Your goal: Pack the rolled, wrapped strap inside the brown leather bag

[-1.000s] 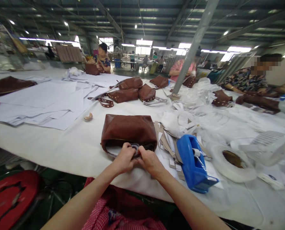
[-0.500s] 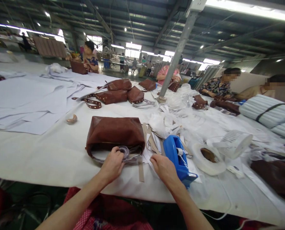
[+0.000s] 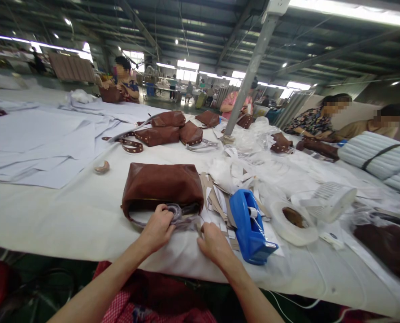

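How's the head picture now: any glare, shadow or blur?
Head view: the tube light and far windows are blown white; head view: the brown bag has a shadowed mouth, the left hand and right hand slightly soft but readable; head view: the dark brown item at the right edge looks smeared.

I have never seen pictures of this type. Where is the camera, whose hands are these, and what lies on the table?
One camera, worn on a person's head, looks forward and down. There is no robot: the wearer's bare left hand holds a grey coil at the open side of a brown bag. The right hand is curled close by; whether it grips anything is unclear. On the white table also lie a blue tape dispenser, a clear roll and more brown bags.
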A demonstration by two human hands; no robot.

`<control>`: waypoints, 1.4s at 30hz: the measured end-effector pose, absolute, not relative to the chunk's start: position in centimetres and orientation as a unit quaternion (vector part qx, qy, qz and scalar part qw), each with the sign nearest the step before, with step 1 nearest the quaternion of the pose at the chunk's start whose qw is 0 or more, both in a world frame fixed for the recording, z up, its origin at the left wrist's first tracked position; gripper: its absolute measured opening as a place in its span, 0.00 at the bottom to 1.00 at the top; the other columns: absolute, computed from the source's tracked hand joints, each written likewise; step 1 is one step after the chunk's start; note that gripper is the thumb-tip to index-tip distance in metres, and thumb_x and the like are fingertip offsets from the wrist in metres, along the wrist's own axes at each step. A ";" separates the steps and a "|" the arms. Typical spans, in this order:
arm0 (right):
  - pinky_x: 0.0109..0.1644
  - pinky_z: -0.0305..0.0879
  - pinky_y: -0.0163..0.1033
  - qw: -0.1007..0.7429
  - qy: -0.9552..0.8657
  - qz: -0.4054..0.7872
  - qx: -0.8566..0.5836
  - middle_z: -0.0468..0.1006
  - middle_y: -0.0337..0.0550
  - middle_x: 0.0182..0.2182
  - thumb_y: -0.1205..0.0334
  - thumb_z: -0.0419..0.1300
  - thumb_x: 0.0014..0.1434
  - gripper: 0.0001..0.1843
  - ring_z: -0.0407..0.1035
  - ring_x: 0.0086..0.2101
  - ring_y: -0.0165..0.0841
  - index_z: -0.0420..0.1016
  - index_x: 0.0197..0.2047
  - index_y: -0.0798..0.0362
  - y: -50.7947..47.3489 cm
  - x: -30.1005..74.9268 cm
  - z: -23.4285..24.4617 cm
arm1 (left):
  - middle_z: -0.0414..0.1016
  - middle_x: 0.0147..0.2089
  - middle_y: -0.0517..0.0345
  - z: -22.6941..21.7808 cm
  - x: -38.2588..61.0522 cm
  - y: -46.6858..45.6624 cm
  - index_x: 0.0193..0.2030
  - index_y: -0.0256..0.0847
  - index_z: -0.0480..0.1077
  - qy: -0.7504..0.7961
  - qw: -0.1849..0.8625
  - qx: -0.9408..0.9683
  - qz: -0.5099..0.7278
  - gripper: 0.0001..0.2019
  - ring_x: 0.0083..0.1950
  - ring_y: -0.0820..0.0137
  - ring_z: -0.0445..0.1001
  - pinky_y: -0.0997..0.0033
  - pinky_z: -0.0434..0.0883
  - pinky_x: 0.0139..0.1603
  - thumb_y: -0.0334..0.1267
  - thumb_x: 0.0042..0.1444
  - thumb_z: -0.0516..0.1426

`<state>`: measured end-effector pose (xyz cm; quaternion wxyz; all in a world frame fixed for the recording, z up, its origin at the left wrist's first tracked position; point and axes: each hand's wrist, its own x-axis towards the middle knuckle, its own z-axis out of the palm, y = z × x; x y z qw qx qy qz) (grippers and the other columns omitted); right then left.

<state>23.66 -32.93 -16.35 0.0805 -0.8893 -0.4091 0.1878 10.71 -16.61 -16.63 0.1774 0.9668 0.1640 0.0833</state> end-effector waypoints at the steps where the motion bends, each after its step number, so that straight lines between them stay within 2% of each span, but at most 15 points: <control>1: 0.42 0.60 0.38 0.077 -0.413 0.192 -0.887 0.77 0.54 0.40 0.72 0.52 0.58 0.11 0.72 0.44 0.40 0.73 0.41 0.58 -33.2 24.2 -16.2 | 0.74 0.39 0.45 -16.5 10.7 -16.7 0.33 0.36 0.68 0.166 0.171 0.968 0.074 0.02 0.55 0.54 0.63 0.56 0.67 0.57 0.30 0.55 0.55; 5: 0.35 0.58 0.36 0.057 -0.394 0.220 -0.891 0.79 0.51 0.34 0.75 0.48 0.58 0.13 0.74 0.37 0.37 0.73 0.38 0.56 -35.3 25.0 -15.7 | 0.75 0.43 0.41 -15.7 10.9 -17.4 0.38 0.34 0.70 0.184 0.115 0.976 0.031 0.06 0.58 0.50 0.62 0.52 0.67 0.53 0.33 0.57 0.54; 9: 0.32 0.57 0.37 -0.028 -0.394 0.170 -0.903 0.78 0.51 0.38 0.76 0.47 0.60 0.16 0.76 0.37 0.38 0.72 0.43 0.53 -37.5 22.6 -15.8 | 0.75 0.45 0.41 -15.5 11.0 -18.1 0.41 0.34 0.71 0.186 0.069 0.980 0.016 0.08 0.60 0.49 0.61 0.50 0.66 0.52 0.34 0.59 0.53; 11: 0.31 0.58 0.38 -0.042 -0.404 0.154 -0.901 0.77 0.51 0.40 0.72 0.49 0.62 0.14 0.76 0.36 0.39 0.73 0.43 0.52 -37.9 21.1 -15.8 | 0.75 0.45 0.42 -15.6 11.0 -18.3 0.41 0.35 0.70 0.190 0.068 0.979 0.020 0.07 0.60 0.51 0.61 0.51 0.66 0.53 0.33 0.59 0.53; 13: 0.32 0.61 0.39 -0.022 -0.408 0.139 -0.902 0.76 0.52 0.39 0.61 0.52 0.65 0.10 0.75 0.37 0.43 0.74 0.40 0.52 -37.7 20.2 -15.5 | 0.75 0.46 0.42 -15.9 11.0 -18.5 0.41 0.35 0.71 0.194 0.065 0.978 0.029 0.07 0.60 0.51 0.62 0.51 0.66 0.53 0.32 0.59 0.53; 15: 0.35 0.63 0.41 0.012 -0.402 0.110 -0.909 0.76 0.53 0.38 0.55 0.51 0.65 0.14 0.74 0.39 0.45 0.74 0.38 0.53 -36.8 20.3 -15.4 | 0.75 0.45 0.42 -16.1 11.0 -18.5 0.40 0.35 0.71 0.187 0.051 0.980 0.041 0.07 0.59 0.50 0.63 0.50 0.65 0.54 0.30 0.59 0.52; 19: 0.37 0.64 0.40 0.042 -0.361 0.093 -0.927 0.76 0.52 0.41 0.58 0.57 0.63 0.09 0.75 0.39 0.41 0.71 0.43 0.54 -34.7 21.9 -15.9 | 0.76 0.43 0.44 -16.6 10.8 -18.7 0.39 0.36 0.71 0.179 0.023 0.982 0.048 0.09 0.60 0.51 0.64 0.48 0.61 0.59 0.28 0.60 0.50; 21: 0.38 0.63 0.40 0.043 -0.350 0.111 -0.929 0.78 0.52 0.39 0.58 0.60 0.61 0.10 0.75 0.39 0.41 0.70 0.42 0.54 -34.1 22.5 -16.4 | 0.75 0.43 0.45 -16.8 10.8 -18.7 0.39 0.36 0.71 0.184 0.017 0.982 0.042 0.09 0.60 0.52 0.64 0.44 0.57 0.63 0.29 0.60 0.49; 25: 0.39 0.62 0.40 0.075 -0.357 0.142 -0.920 0.79 0.51 0.36 0.62 0.58 0.61 0.07 0.75 0.40 0.41 0.69 0.43 0.54 -34.0 22.9 -17.1 | 0.75 0.43 0.44 -16.7 10.9 -18.8 0.40 0.37 0.71 0.186 -0.002 0.982 0.028 0.12 0.61 0.53 0.63 0.39 0.50 0.66 0.26 0.60 0.46; 29: 0.37 0.62 0.39 0.180 -0.324 0.182 -0.911 0.78 0.48 0.32 0.63 0.49 0.65 0.07 0.75 0.36 0.38 0.68 0.38 0.52 -35.1 22.9 -17.2 | 0.75 0.44 0.45 -16.4 10.9 -19.0 0.41 0.37 0.70 0.189 -0.011 0.982 0.020 0.14 0.61 0.54 0.62 0.36 0.46 0.67 0.24 0.58 0.46; 33: 0.28 0.65 0.34 0.450 -0.229 0.316 -0.804 0.74 0.39 0.28 0.57 0.45 0.63 0.10 0.74 0.27 0.32 0.62 0.32 0.50 -36.6 22.8 -17.5 | 0.75 0.42 0.45 -16.5 11.0 -19.4 0.39 0.37 0.71 0.184 -0.026 0.982 0.023 0.14 0.61 0.53 0.63 0.36 0.45 0.67 0.24 0.57 0.46; 35: 0.25 0.66 0.33 0.533 -0.192 0.392 -0.725 0.72 0.36 0.27 0.52 0.49 0.60 0.12 0.73 0.25 0.30 0.60 0.31 0.50 -37.3 22.3 -17.5 | 0.75 0.41 0.45 -16.2 11.2 -19.2 0.38 0.37 0.70 0.181 -0.022 0.983 0.028 0.12 0.59 0.52 0.63 0.37 0.45 0.67 0.26 0.57 0.47; 39: 0.22 0.64 0.31 0.561 -0.182 0.494 -0.639 0.69 0.33 0.21 0.47 0.55 0.53 0.16 0.68 0.20 0.27 0.63 0.30 0.52 -38.1 20.8 -17.4 | 0.74 0.38 0.48 -13.8 12.0 -17.1 0.31 0.39 0.69 0.181 0.074 0.980 -0.025 0.07 0.54 0.54 0.65 0.36 0.46 0.65 0.33 0.56 0.51; 41: 0.20 0.61 0.29 0.575 -0.181 0.511 -0.613 0.68 0.32 0.20 0.48 0.57 0.51 0.16 0.67 0.19 0.26 0.64 0.30 0.53 -37.9 20.0 -17.5 | 0.72 0.34 0.52 -11.9 12.6 -15.4 0.27 0.39 0.67 0.189 0.179 0.962 -0.077 0.09 0.49 0.56 0.66 0.41 0.54 0.61 0.37 0.55 0.52; 42: 0.20 0.61 0.29 0.584 -0.177 0.516 -0.602 0.68 0.32 0.21 0.49 0.58 0.50 0.15 0.67 0.19 0.26 0.64 0.30 0.53 -37.5 19.6 -17.6 | 0.70 0.32 0.55 -11.0 12.8 -14.6 0.25 0.39 0.67 0.188 0.224 0.951 -0.100 0.10 0.45 0.59 0.67 0.47 0.60 0.58 0.39 0.55 0.52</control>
